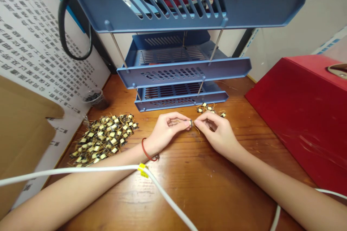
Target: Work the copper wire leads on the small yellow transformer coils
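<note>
My left hand [165, 130] and right hand [218, 133] pinch one small transformer [191, 123].

I have both hands curled nearly closed, fingertips meeting on it, its thin leads sticking out, above the tabletop [189, 191]. A red cord [144, 151] circles my left wrist. More transformers [210, 109] lie just ahead by the blue tray rack [173, 73], and a large heap [103, 139] sits left of my left hand.

Left hand [166, 130] and right hand [217, 133] face each other, both curled, held low. Fingertips [185, 123] of each hand pinch together, nearly meeting between hands. Wrists sit behind fingers, slightly bent. Left forearm [81, 184] and right forearm [276, 184] stretch back from wrists toward lower corners.
</note>
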Demonstrator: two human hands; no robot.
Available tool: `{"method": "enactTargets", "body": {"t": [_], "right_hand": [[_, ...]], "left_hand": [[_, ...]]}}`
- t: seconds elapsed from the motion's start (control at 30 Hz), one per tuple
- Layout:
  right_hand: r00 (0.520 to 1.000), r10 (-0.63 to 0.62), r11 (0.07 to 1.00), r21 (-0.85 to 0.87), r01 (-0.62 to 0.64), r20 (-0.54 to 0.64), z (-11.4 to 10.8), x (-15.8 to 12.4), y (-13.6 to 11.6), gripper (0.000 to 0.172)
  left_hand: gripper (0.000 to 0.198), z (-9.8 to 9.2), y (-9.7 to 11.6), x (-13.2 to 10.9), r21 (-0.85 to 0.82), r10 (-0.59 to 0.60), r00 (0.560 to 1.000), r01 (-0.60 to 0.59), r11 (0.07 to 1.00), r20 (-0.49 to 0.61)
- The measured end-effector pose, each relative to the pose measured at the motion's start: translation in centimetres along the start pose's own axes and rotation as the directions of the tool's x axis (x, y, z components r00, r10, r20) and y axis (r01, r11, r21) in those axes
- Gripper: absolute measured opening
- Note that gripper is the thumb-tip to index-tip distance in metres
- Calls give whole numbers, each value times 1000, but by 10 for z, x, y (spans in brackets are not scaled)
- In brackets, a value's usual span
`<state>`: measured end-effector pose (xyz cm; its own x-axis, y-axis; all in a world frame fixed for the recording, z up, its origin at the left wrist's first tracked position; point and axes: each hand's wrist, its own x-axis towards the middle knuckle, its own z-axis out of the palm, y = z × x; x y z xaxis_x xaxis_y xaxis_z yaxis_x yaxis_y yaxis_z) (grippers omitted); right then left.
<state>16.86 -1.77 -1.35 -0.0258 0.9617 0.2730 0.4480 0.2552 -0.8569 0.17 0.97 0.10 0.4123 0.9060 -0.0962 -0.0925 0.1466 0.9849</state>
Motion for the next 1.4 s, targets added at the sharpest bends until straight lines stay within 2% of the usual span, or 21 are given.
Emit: {"method": "enactTargets", "body": {"t": [0.2,0.33,0.37,0.43,0.5,0.6,0.8,1.0,1.4], "right_hand": [[990,92,991,109,-80,-107,0,4,5,14],[970,26,999,40,-17,-244,-2,-1,-3,13],[974,-29,1000,-13,27,-226,-2,-3,-6,12],[982,-145,984,-121,131,-120,-2,-6,-11,8],[975,-206,963,-193,187,-84,-1,-8,-14,6],[971,-224,952,-234,199,-84,1,-8,-13,3],[974,-214,949,-253,191,-67,1,-6,-12,10],[957,-291,926,-252,280,-6,-1,-6,-14,13],[888,-450,793,-417,445,92,2,-13,-9,13]], "left_hand": [[18,0,-3,1,-54,11,1000,-11,998,-3],[20,2,-2,0,-2,10,997,-10,1000,-71],[20,2,-1,0,14,9,996,-8,1000,-86],[20,3,-1,0,42,11,994,-6,999,-108],[20,4,0,-1,56,21,993,-14,998,-117],[21,3,0,-1,48,21,994,-15,999,-107],[23,2,0,0,1,-6,997,6,1000,-77],[22,1,0,0,-33,-24,999,23,999,-39],[21,4,-2,-1,36,7,989,-1,999,-150]]}}
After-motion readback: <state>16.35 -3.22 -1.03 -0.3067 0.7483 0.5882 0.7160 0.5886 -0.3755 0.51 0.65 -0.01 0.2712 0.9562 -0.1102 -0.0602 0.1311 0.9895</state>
